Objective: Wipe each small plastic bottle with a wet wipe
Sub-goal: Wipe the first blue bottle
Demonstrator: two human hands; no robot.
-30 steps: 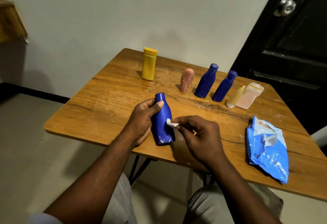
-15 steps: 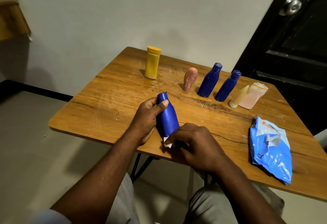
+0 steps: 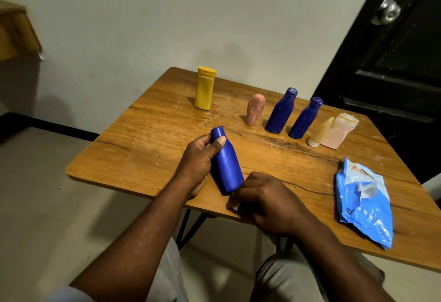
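A blue bottle (image 3: pixel 226 165) is held close to the near edge of the wooden surface (image 3: pixel 148 154), tilted so that its cap points toward the far left corner and its base toward the near edge. Whether its base touches the surface cannot be told. The left hand (image 3: pixel 198 158) is wrapped round the bottle's upper part, fingers curled behind the neck and the thumb laid across the shoulder. The right hand (image 3: pixel 267 204) is set at the bottle's base, fingers curled downward, and a small white scrap of wet wipe (image 3: pixel 235 207) is pinched beneath them, against the base.

Along the far edge a yellow bottle (image 3: pixel 204 88) is stood upright toward the left corner. Further right a row is formed by a pink bottle (image 3: pixel 255 109), two dark blue bottles (image 3: pixel 281 111) (image 3: pixel 305 118), a cream tube (image 3: pixel 321 132) and a pale pink bottle (image 3: pixel 338 132), the last two touching. A blue wipe packet (image 3: pixel 365 206), its flap open, is laid flat near the right edge.
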